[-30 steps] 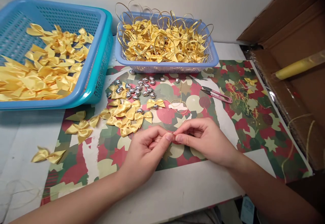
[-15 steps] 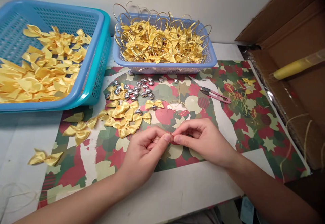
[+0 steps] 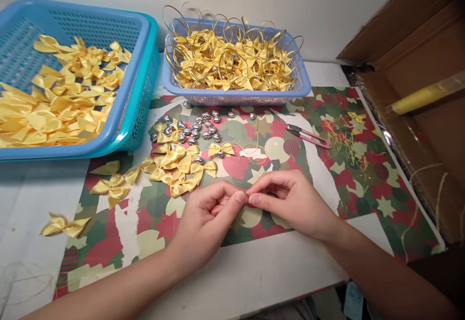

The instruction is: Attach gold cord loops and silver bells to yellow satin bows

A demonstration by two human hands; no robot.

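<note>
My left hand (image 3: 210,216) and my right hand (image 3: 286,201) meet over the patterned sheet, thumb and forefinger pinched on each. Whatever sits between the fingertips is too small to make out. Just beyond them a loop of thin gold cord (image 3: 257,138) lies on the sheet. A yellow bow with a silver bell (image 3: 220,154) at its middle rests nearby. Left of that is a heap of yellow satin bows (image 3: 176,162), with several loose silver bells (image 3: 196,127) behind it. Pink-handled thread snips (image 3: 308,137) lie to the right, blades pointing left.
A blue basket (image 3: 136,87) of yellow bows, nested in a turquoise one, stands at left. Another blue basket (image 3: 240,98) at the back holds bows with gold loops. Cord scraps (image 3: 343,138) lie at right, beside a cardboard box (image 3: 410,150). One bow (image 3: 64,225) lies front left.
</note>
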